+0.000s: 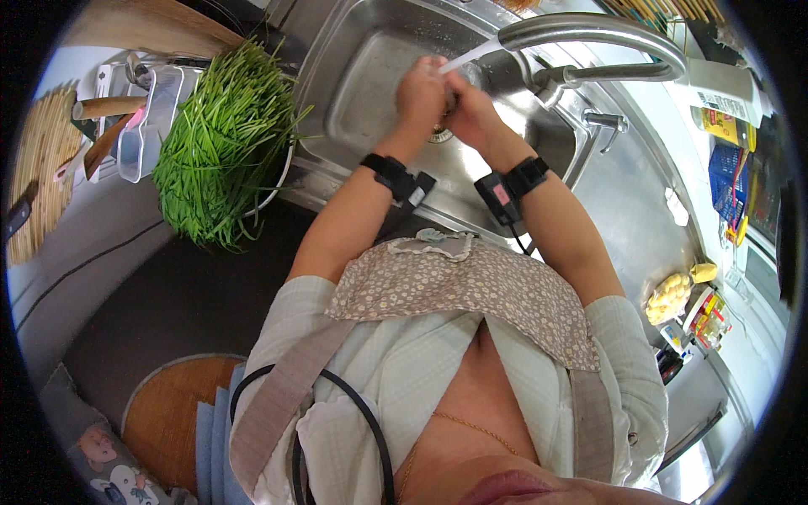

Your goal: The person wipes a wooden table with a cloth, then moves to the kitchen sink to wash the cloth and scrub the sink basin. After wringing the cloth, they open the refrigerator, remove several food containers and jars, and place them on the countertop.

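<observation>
My left hand [421, 95] and my right hand [472, 110] are close together over a stainless steel sink basin [366, 95]. A stream of water [470, 55] pours from the curved metal faucet [587, 31] onto the fingers. Both hands are somewhat blurred, and the fingers bend inward towards each other. A small dark patch shows between the palms; whether it is a held thing or shadow is unclear. Below the hands, the drain [440, 135] is partly visible. Each wrist wears a black strap with a small box.
Left of the sink, a large heap of green garlic chives [221, 145] overhangs a white-rimmed container [278, 180]. Beyond it are a clear plastic holder [136, 151] and wooden-handled utensils [110, 107]. A metal lever [606, 123] stands by the faucet. A bag of pale yellow food [669, 298] lies on the right counter.
</observation>
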Motion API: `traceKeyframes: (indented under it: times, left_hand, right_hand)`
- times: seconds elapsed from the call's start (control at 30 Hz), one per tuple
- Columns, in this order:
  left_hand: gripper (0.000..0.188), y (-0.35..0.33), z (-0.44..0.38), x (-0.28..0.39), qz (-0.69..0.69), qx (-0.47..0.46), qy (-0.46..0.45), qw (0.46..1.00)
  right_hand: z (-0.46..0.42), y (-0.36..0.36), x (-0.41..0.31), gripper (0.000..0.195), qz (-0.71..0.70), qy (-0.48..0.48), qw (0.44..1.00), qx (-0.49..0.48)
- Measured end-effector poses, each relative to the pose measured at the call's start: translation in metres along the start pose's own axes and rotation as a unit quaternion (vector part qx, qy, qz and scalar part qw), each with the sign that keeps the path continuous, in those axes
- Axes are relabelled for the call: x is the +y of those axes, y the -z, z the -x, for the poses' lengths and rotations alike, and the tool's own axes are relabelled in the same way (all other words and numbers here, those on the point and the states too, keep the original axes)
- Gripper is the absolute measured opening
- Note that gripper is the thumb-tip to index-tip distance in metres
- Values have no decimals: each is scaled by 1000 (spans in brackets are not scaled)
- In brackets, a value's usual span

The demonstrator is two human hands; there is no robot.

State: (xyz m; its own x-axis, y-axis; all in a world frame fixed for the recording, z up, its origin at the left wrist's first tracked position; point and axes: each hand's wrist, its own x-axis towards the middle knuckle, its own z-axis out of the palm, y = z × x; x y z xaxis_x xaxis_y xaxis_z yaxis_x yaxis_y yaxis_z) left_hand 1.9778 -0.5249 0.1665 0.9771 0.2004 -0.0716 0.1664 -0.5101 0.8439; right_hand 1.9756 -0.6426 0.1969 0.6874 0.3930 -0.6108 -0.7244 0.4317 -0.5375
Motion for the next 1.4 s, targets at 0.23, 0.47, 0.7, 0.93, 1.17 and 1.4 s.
traceKeyframes:
  times: [0.23,0.47,0.7,0.93,1.17,1.4]
  left_hand:
    - [35,22,-10,-34,494,-1,257,830]
    - [41,-3,48,33,26,22,-80,996]
    - [37,11,2,-2,-96,29,40,994]
    - [27,4,40,11,-44,4,-19,999]
    - [24,6,38,-28,-39,118,-158,980]
    - [20,12,54,-47,245,-75,243,936]
  right_hand:
    - [-8,19,-10,28,-62,35,995,63]
    - [-10,7,-19,28,-120,-34,991,38]
    - [-4,-2,22,28,-115,16,993,-5]
    - [17,2,13,31,-122,-114,986,2]
    - [8,32,45,28,-104,-36,994,7]
    - [33,48,27,24,33,-48,997,48]
